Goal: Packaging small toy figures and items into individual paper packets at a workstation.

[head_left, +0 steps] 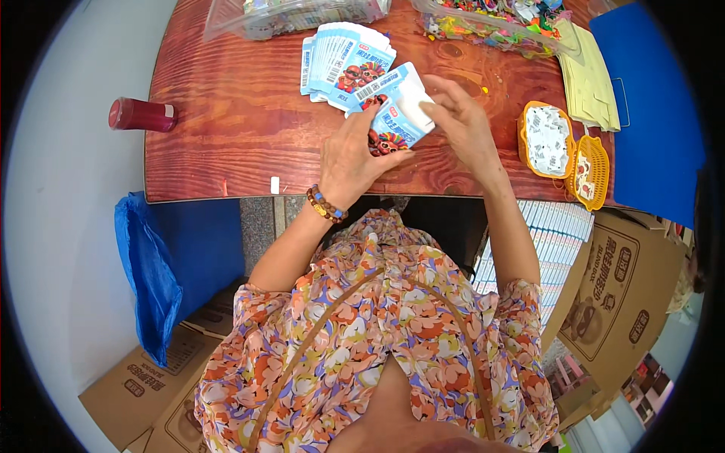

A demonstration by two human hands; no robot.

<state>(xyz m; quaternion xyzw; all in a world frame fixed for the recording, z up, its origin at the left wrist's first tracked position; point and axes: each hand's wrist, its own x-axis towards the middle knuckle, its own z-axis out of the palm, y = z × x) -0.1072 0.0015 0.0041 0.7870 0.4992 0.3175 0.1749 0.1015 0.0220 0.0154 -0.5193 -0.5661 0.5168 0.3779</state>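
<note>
On my head feed, left hand (pixel 350 158) grips a blue card box (pixel 399 130) over the wood-grain table (pixel 226 143); right hand (pixel 462 124) curls by its white flap (pixel 414 102), can't tell if pinching. Yellow plastic basket (pixel 522 134): white packets (pixel 547 140). Clear bin (pixel 491 39): colorful bits.

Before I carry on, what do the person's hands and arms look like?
The left hand and right hand are both ungloved. Brown beaded bracelets with blue accents circle the left wrist. The sleeves are loose, multicoloured floral, leaving both forearms bare.
</note>
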